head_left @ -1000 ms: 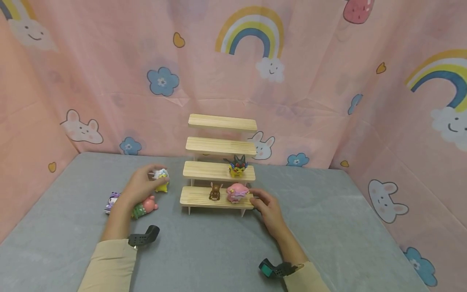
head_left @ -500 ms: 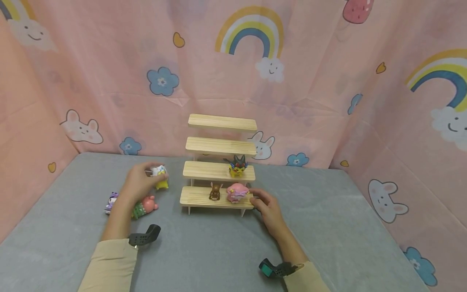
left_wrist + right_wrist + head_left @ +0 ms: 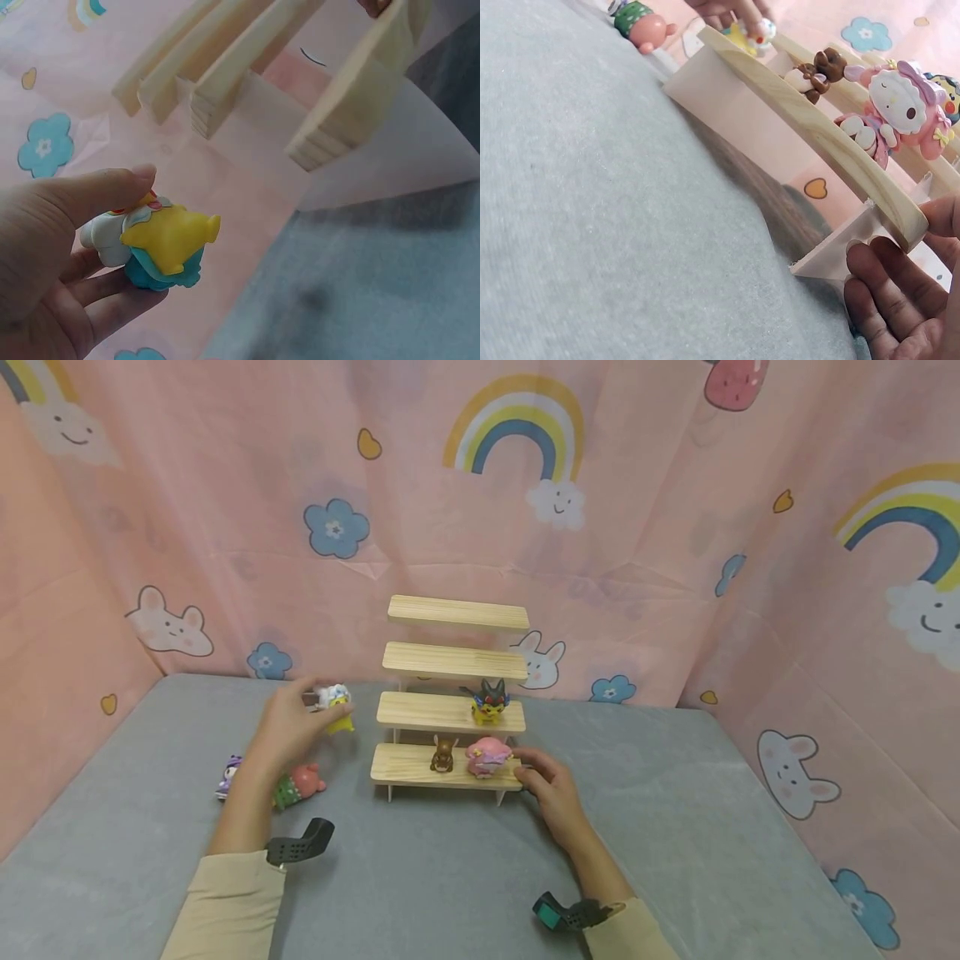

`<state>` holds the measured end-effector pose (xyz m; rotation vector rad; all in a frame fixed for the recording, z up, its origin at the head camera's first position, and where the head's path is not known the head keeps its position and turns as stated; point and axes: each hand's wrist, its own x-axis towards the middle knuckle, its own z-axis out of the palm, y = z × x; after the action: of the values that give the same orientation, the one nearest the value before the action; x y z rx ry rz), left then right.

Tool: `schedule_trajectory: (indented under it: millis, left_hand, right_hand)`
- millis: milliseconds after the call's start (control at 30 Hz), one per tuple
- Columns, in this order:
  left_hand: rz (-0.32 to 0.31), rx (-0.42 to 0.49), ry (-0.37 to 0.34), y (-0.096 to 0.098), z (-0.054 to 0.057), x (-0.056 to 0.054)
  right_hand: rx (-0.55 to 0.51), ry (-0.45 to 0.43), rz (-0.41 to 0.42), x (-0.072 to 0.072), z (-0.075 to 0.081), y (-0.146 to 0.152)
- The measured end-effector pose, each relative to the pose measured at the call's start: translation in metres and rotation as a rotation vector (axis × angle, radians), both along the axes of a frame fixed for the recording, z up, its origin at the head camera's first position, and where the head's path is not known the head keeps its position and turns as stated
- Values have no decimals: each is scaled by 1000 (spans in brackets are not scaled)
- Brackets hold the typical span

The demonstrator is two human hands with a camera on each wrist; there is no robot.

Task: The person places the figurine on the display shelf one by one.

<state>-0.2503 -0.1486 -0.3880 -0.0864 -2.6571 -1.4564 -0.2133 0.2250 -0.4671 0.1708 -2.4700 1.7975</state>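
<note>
Left hand (image 3: 288, 727) raised, yellow figurine (image 3: 171, 236) higher with it.

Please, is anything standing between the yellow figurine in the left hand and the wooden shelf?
Nothing visible does. The left hand holds the yellow figurine left of the wooden shelf, across an open gap. The brown figurine, pink figurine and black-eared figurine stand away from its left end.

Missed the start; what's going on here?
Someone's left hand holds a yellow-and-white figurine left of the tiered stand; the right hand grips the right end of the lowest shelf. A brown figurine and a pink one sit on it, a black-and-yellow one on the next shelf up. A purple figurine and a green-and-pink one are on the cloth.
</note>
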Motion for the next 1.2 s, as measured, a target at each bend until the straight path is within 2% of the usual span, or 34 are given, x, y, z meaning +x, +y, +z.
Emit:
schedule_trajectory:
  millis: [333, 733, 967, 1200]
  left_hand:
    - [-10, 48, 73, 8, 13, 3]
    - [-60, 108, 183, 24, 25, 8]
    - [-88, 168, 241, 35, 27, 10]
    - [-131, 233, 230, 46, 24, 7]
  right_hand:
    - [18, -12, -12, 0, 0, 0]
    - [12, -20, -11, 0, 1, -1]
    - [1, -17, -10, 1, 1, 0]
    - [-1, -12, -10, 1, 1, -1]
